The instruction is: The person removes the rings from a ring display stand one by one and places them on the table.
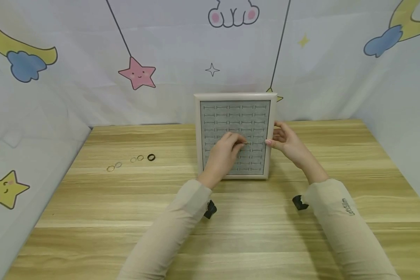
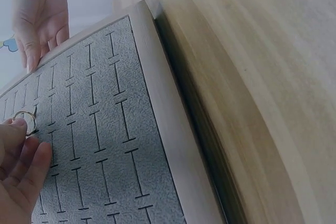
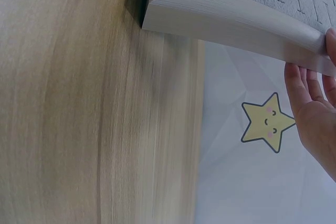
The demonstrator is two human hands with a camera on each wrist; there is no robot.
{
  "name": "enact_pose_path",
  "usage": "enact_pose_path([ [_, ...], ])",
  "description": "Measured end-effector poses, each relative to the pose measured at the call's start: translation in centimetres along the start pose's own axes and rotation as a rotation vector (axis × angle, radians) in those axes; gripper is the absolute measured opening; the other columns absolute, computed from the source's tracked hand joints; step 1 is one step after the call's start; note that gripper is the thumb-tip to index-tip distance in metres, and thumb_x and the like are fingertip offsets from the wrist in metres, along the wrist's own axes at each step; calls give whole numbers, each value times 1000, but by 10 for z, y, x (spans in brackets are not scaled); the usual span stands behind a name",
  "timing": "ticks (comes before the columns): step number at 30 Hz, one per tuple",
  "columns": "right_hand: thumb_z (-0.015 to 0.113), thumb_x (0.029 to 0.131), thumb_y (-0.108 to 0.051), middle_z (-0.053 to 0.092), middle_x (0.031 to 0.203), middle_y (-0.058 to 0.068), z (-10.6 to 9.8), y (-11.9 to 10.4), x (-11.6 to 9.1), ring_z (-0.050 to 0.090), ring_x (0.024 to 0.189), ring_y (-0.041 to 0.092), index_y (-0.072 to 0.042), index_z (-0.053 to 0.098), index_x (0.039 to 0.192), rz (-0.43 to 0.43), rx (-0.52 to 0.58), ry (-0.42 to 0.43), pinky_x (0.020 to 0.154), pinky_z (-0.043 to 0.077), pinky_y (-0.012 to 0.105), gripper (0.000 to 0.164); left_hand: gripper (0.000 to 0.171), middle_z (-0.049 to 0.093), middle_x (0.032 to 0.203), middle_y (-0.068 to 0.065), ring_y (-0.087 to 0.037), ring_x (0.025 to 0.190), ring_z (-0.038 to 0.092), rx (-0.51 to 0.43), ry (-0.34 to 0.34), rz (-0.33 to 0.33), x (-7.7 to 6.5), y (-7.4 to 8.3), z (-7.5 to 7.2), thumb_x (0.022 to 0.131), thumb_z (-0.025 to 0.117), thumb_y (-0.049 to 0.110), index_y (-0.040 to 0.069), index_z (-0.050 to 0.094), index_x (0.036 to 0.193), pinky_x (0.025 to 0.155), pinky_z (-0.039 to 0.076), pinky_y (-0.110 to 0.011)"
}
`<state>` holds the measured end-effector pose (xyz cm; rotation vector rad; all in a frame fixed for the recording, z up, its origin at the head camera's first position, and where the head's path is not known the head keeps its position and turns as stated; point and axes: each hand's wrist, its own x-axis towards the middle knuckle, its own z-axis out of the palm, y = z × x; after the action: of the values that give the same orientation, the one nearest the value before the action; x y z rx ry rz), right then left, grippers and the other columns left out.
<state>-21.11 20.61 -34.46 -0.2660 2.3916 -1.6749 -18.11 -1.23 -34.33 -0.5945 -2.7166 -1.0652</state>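
Note:
A ring display board (image 1: 234,116) with grey fabric, rows of slits and a pale frame stands upright on the table. My left hand (image 1: 224,153) pinches a thin gold ring (image 2: 34,123) between thumb and fingers at one of the slits, right of the board's middle. In the head view those fingers mostly hide the ring. At the board's right edge, my right hand (image 1: 288,144) grips the frame, its thumb on the front and its fingers at the side and behind. The right wrist view shows this grip on the frame (image 3: 236,22) from the side.
Left of the board, several loose rings lie in a slanting row on the wooden table (image 1: 126,217), among them a thick black ring (image 1: 151,157) and a gold ring (image 1: 110,168). Behind the table hangs a white cloth (image 1: 175,46) printed with stars and clouds.

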Motion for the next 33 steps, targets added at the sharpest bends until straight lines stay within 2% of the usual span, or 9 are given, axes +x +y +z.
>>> enact_pose_path([
  [6, 54, 96, -8, 41, 140, 26, 0, 0, 0, 43, 130, 38, -7, 17, 151, 2, 6, -3, 111, 38, 51, 66, 16, 63, 109, -3, -14, 100, 63, -40, 17, 8, 0, -2, 1, 97, 54, 16, 10, 64, 109, 87, 55, -22],
  [12, 54, 96, -7, 41, 140, 26, 0, -1, 0, 43, 130, 37, -6, 17, 151, 3, 5, -3, 111, 38, 49, 66, 16, 62, 105, -8, -17, 96, 62, -155, 87, 22, 2, -1, -4, 96, 56, 14, 5, 64, 107, 83, 55, -21],
  [16, 54, 96, -6, 41, 140, 26, -1, -1, 0, 43, 129, 36, -6, 17, 150, 9, 4, -3, 110, 39, 48, 65, 16, 63, 105, -10, -19, 98, 63, -256, 138, -19, 4, 3, -12, 94, 59, 12, 3, 64, 106, 83, 55, -19],
  [21, 55, 96, -7, 41, 141, 25, 0, 0, 0, 43, 129, 35, -6, 17, 151, 7, -2, -5, 110, 39, 47, 66, 16, 63, 105, -13, -22, 99, 64, -324, 214, -52, 3, 0, -26, 92, 62, 10, 1, 65, 105, 83, 58, -23],
  [28, 55, 96, -7, 41, 141, 25, 0, 1, 0, 43, 130, 36, -6, 16, 151, 6, 0, -5, 111, 38, 49, 67, 17, 63, 108, -14, -24, 103, 63, -410, 275, -131, -3, -16, -50, 93, 61, 8, 0, 64, 107, 88, 57, -28],
  [33, 55, 96, -7, 41, 141, 25, -1, 1, 0, 43, 130, 36, -7, 16, 151, 5, 5, -3, 111, 38, 48, 68, 20, 64, 109, -16, -25, 103, 63, -452, 351, -205, -7, -29, -66, 92, 63, 9, -2, 63, 108, 91, 56, -31],
])
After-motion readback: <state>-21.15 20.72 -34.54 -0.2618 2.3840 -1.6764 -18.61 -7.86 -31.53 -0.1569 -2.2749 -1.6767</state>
